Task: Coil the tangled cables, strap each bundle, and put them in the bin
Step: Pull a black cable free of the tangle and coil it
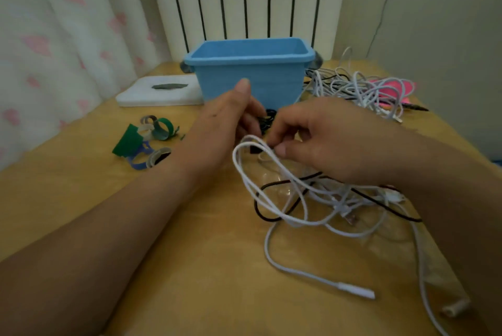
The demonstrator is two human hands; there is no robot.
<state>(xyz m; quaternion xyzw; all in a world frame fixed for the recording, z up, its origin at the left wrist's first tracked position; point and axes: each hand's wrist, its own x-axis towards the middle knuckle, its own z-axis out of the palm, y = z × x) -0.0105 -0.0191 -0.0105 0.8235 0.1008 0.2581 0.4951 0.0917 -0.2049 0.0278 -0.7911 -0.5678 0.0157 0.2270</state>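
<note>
A small coil of black cable (267, 121) sits between my two hands, just in front of the blue bin (250, 74). My left hand (231, 123) holds the coil from the left, thumb raised. My right hand (312, 134) pinches it from the right, fingers curled. Below my hands lies a loose tangle of white cable (282, 213) crossed by a dark cable (274, 199), with a white plug end (355, 291) near the front. A second tangle of white cables (358, 88) lies to the right of the bin.
Several green, blue and grey straps (146, 137) lie to the left on the wooden table (81, 199). A white flat box (160, 91) sits left of the bin. Something pink (394, 85) lies under the far tangle. Curtain, radiator and wall stand behind the table.
</note>
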